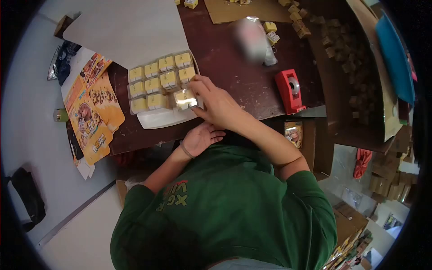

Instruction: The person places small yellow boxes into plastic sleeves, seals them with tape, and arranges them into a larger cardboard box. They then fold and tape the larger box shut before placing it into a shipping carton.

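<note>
My right hand pinches a small clear-wrapped yellow box over the near right corner of a white display box. Light glints off the wrapping. Inside the white box sit several similar yellow boxes in rows, and its large grey-white lid flap stretches away behind them. Below my right wrist, at the table's near edge, my left hand rests palm up with its fingers loosely apart, holding nothing.
A red tape dispenser stands at the right, near a partly blurred white object. Flat orange printed cartons lie at the left. A large cardboard box on the right holds many small yellow boxes.
</note>
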Demonstrator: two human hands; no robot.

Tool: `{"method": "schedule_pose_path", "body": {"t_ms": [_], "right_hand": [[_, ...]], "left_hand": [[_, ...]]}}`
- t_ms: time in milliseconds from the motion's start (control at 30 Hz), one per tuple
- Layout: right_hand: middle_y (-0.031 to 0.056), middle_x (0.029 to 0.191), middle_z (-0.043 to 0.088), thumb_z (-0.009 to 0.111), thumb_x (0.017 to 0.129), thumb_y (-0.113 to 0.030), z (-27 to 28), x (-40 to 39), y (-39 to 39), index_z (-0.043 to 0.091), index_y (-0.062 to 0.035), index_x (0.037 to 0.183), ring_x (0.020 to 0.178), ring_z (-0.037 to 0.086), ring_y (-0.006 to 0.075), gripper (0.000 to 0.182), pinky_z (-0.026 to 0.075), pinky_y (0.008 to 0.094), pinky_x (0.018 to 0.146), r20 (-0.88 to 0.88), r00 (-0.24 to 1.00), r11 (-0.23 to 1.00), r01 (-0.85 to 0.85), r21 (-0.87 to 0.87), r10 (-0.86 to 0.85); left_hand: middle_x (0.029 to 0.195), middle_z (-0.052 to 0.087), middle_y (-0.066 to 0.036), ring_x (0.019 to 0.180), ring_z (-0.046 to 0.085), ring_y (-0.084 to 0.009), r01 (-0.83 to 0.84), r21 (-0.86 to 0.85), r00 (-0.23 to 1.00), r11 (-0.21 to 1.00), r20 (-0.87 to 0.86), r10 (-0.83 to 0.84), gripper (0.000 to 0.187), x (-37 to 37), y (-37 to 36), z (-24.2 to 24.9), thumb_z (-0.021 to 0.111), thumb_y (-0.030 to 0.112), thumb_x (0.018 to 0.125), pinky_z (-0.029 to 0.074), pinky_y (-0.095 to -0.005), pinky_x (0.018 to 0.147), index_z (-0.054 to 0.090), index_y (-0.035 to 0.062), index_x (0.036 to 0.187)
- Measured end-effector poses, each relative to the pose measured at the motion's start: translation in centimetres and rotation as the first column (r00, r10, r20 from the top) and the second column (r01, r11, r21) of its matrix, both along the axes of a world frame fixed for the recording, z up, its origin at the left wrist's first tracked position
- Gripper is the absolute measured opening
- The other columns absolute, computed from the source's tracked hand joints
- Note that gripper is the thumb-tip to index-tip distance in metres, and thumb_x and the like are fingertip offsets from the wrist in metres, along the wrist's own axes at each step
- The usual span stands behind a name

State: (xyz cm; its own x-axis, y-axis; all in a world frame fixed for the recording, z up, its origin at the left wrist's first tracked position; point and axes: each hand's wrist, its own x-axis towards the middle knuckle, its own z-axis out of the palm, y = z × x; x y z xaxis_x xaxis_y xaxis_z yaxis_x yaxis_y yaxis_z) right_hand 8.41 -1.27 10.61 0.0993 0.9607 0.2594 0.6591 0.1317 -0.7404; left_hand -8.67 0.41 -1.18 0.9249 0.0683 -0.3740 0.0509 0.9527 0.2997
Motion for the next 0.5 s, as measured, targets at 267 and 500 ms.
{"method": "schedule_pose_path", "body": {"t_ms": [267,500], "right_hand": [[0.0197,0.132,0.051,0.072,0.081,-0.008,-6.4,-2.3,1.5,0.046,-0.0079,0.133,0.108,0.060,0.0409,0.058,0.055,0.0434,0.085,-0.115,0.993,0.999,0.000,0.048,0.005],[0.0165,0.128,0.057,0.075,0.081,-0.012,-3.8,4.3,2.4,0.059,-0.0083,0.124,0.111,0.060,0.0338,0.045,0.052,0.0404,0.092,0.088,0.981,0.903,0.124,0.412,-0.175]], "left_hand": [[0.122,0.063,-0.012,0.109,0.060,-0.0258,0.024,-0.031,1.000,0.999,-0.005,-0.025,0.044,0.7,0.2,-1.2,0.039,0.035,0.103,0.045,-0.0392,0.097,0.053,0.0029,0.130],[0.121,0.063,-0.012,0.108,0.061,-0.0262,0.041,-0.077,0.999,0.996,0.024,-0.040,0.036,0.8,0.7,-0.3,0.044,0.030,0.102,0.046,-0.0402,0.098,0.051,0.0071,0.130]]}}
